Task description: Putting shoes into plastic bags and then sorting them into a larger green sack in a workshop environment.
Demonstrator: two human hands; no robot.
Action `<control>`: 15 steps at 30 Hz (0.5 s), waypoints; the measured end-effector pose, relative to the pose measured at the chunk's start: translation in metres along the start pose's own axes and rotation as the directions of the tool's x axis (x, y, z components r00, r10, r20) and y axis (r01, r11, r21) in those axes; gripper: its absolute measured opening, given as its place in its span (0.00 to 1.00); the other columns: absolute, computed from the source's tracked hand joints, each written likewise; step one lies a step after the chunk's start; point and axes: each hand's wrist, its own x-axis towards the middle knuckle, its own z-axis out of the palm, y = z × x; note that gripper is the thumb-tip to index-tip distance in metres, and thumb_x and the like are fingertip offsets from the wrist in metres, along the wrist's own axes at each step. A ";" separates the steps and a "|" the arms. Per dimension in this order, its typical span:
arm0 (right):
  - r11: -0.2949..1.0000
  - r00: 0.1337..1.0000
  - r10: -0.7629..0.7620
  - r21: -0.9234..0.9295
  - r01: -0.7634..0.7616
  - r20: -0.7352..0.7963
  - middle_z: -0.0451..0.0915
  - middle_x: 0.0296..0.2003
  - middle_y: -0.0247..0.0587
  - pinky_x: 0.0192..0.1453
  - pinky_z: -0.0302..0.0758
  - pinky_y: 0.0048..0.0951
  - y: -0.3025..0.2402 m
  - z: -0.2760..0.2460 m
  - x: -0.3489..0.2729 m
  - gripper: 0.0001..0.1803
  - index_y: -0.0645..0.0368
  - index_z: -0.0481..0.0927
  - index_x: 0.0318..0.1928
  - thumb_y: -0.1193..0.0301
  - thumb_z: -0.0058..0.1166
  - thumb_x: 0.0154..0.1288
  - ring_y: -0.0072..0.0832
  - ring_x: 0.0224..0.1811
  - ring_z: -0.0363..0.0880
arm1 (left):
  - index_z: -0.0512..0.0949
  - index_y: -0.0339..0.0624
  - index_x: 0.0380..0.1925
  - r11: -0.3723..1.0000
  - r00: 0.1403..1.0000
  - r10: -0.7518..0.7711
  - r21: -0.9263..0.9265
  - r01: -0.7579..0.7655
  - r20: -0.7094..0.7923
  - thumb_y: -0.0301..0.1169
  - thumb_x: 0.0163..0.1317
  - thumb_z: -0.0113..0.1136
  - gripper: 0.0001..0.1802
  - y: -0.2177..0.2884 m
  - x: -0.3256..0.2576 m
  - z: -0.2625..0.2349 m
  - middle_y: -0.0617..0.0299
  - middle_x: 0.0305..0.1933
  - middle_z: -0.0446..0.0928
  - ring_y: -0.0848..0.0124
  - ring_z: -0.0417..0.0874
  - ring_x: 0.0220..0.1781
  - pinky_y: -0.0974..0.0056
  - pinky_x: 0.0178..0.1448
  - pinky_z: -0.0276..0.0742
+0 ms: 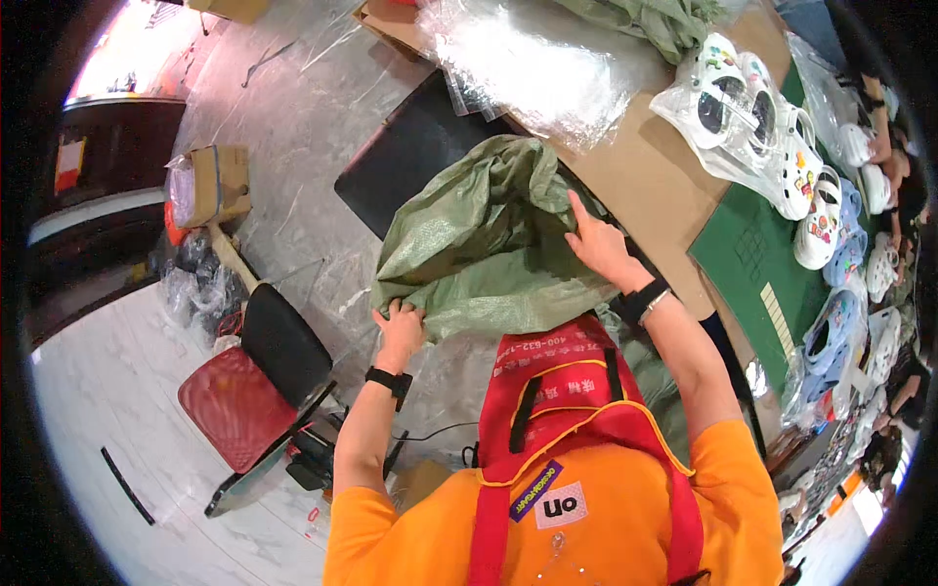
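Observation:
A green woven sack (430, 239) hangs in front of me with its mouth spread wide; its bottom is out of sight. My left hand (401, 332) is closed on the near left part of its rim, fingertips over the edge. On the right side of the rim is my right hand (603, 249), its index finger pointing up along the fabric and another digit reaching inward. Its other fingers are partly hidden, and the sack's edge seems caught in them. The sack's dark inside shows nothing I can make out.
Right of the sack stands a cardboard-topped table (625, 186) with clear plastic bags (528, 73), a green cutting mat (752, 264) and white clogs (728, 93) in plastic. A black panel (420, 146) lies behind the sack. To the left are a red chair (239, 410) and a carton (220, 186).

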 end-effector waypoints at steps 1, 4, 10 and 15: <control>0.998 0.999 0.009 -0.058 -0.011 -0.036 0.74 0.35 0.48 0.29 0.72 0.42 -0.001 0.004 0.000 0.35 0.48 0.51 0.61 0.65 0.50 0.52 0.44 0.29 0.76 | 0.76 0.50 0.35 1.000 1.000 -0.008 -0.005 0.008 0.016 0.36 0.48 0.53 0.13 -0.001 0.001 0.003 0.62 0.45 0.70 0.60 0.61 0.58 0.31 0.54 0.46; 0.983 0.991 0.091 -0.152 -0.105 -0.094 0.72 0.39 0.49 0.32 0.73 0.41 0.002 0.018 -0.002 0.32 0.52 0.57 0.57 0.64 0.51 0.51 0.44 0.32 0.76 | 0.76 0.50 0.36 0.996 0.999 0.020 -0.081 -0.024 -0.042 0.38 0.48 0.55 0.14 -0.007 0.004 -0.002 0.63 0.46 0.69 0.61 0.61 0.57 0.32 0.53 0.48; 0.952 0.966 0.249 0.203 -0.230 -0.073 0.68 0.46 0.52 0.44 0.70 0.42 -0.023 0.070 -0.031 0.32 0.56 0.57 0.57 0.66 0.51 0.51 0.48 0.43 0.71 | 0.73 0.52 0.42 0.995 0.998 0.069 -0.068 -0.069 0.004 0.39 0.48 0.57 0.19 -0.011 0.010 -0.001 0.65 0.49 0.68 0.63 0.61 0.57 0.34 0.50 0.50; 0.895 0.952 0.248 0.418 -0.154 -0.179 0.64 0.50 0.55 0.51 0.65 0.41 -0.030 0.086 -0.033 0.32 0.60 0.55 0.57 0.68 0.49 0.52 0.49 0.49 0.66 | 0.74 0.51 0.39 0.984 0.993 0.120 -0.136 -0.119 0.005 0.39 0.49 0.56 0.15 -0.016 0.011 -0.002 0.65 0.48 0.70 0.65 0.62 0.57 0.33 0.51 0.50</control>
